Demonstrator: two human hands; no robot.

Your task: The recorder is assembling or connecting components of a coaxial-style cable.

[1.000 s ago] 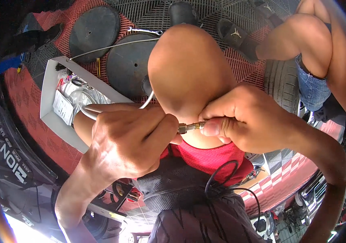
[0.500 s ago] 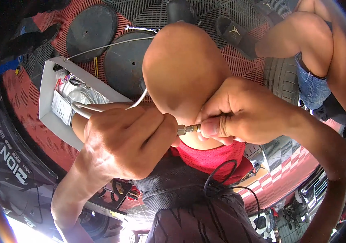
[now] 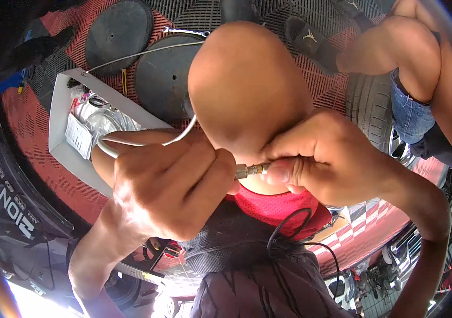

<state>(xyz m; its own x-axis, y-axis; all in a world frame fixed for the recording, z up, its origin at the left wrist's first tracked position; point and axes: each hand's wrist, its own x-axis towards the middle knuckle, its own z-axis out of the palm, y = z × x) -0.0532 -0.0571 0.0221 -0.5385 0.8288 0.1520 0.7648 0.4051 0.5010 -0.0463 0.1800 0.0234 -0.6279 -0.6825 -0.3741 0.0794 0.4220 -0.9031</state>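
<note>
In front of my bent knee, both hands meet at a small metal hose fitting (image 3: pixel 242 171). My left hand (image 3: pixel 167 193) is closed round its silvery hex body, and only the end shows past the fingers. My right hand (image 3: pixel 332 159) pinches the brass-coloured end piece (image 3: pixel 258 169) between thumb and forefinger; the fingertips hide part of it. The two metal parts sit in line, touching or joined. A thin white hose (image 3: pixel 182 135) loops out above my left hand and runs up behind the knee; whether it enters the fitting is hidden by my fingers.
A white open box (image 3: pixel 59 119) with bagged parts and papers stands at left. Beyond lie two black discs (image 3: pixel 117 37), a wrench (image 3: pixel 183 32) and a yellow-handled tool (image 3: pixel 124 82). A tyre (image 3: pixel 366 103) and a seated person's leg (image 3: pixel 390 53) are at right.
Both hands and the fitting have shifted slightly right in the view, and the right hand sits a little lower. Both grips stay closed.
</note>
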